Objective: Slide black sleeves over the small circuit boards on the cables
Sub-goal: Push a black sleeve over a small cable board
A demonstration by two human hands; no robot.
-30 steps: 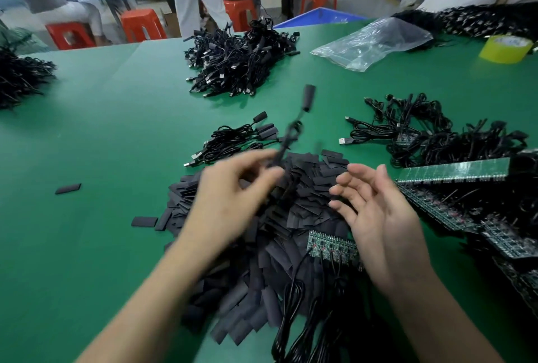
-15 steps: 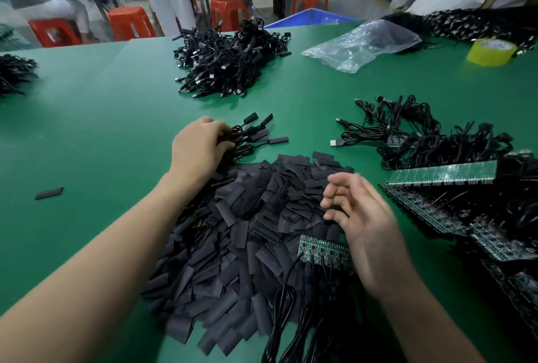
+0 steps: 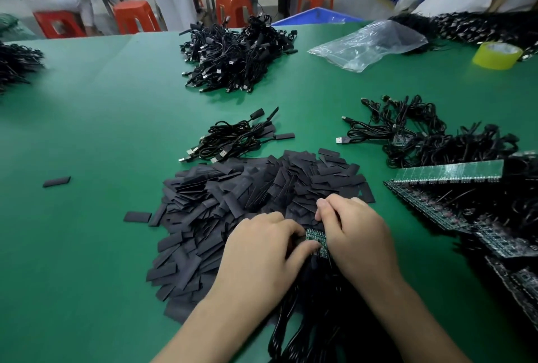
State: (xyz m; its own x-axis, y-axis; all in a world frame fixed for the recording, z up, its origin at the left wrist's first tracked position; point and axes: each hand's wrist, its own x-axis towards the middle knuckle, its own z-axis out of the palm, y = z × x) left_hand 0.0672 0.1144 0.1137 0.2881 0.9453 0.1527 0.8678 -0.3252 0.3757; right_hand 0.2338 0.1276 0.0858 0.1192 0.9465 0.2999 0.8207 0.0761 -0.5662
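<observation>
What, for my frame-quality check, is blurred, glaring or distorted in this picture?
Head view: left hand, right hand and the circuit board strip they grip are sharp; light is soft, shadows faint on the table; mild glare on the plastic bag; table's far edge bows slightly.

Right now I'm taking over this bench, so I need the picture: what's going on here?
A person's left hand and right hand meet at the near edge of the pile of black sleeves, both pinching a green circuit board strip whose black cables trail toward them. Its visible part is bare. A bundle of sleeved cables lies beyond the pile.
</observation>
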